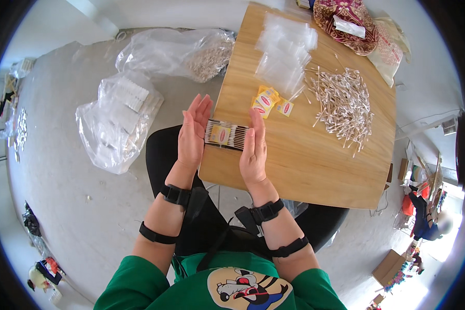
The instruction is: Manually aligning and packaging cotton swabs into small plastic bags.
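Observation:
A flat clear pack of cotton swabs point(238, 136) with a yellow and red label card point(221, 135) lies at the near left edge of the wooden table point(305, 170). My left hand point(193, 135) stands at its left end, fingers stretched upward and palm turned inward. At the pack's right end is my right hand point(253, 150), its fingers straight and its palm facing the left one. Both hands are flat and open, one on either side of the pack, at or close against its ends. Neither wraps around it.
Loose yellow label cards point(266, 101) lie beyond the pack. Clear plastic bags point(287, 49) are spread behind them. A heap of loose cotton swabs point(344, 103) covers the table's right side, near a patterned cloth point(341, 15). Large filled plastic bags point(120, 121) rest on the floor at left.

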Demonstrator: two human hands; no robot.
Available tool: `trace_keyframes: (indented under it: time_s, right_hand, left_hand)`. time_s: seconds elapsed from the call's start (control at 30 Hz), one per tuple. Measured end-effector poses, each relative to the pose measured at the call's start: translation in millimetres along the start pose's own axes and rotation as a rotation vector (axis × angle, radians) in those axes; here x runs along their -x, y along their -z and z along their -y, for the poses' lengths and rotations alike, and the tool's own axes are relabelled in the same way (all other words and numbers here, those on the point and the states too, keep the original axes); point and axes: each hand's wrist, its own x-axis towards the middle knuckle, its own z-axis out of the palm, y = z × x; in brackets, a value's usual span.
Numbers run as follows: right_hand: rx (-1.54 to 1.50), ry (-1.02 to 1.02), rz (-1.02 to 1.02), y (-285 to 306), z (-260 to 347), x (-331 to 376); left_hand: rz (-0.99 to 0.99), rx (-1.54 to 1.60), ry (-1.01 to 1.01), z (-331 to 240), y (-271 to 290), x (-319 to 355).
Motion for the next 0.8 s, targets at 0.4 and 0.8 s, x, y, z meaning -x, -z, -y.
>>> trace_keyframes:
  time_s: [0.4, 0.8]
  right_hand:
    - [-0.134, -0.036, 0.005, -20.3, 4.4, -1.7]
    - [-0.347, -0.167, -0.082, -29.0, 4.3, -1.5]
  left_hand:
    - [-0.087, 0.112, 0.04, -6.7, -0.3, -0.7]
    - [-0.095, -0.181, -0.029, -4.3, -11.2, 0.5]
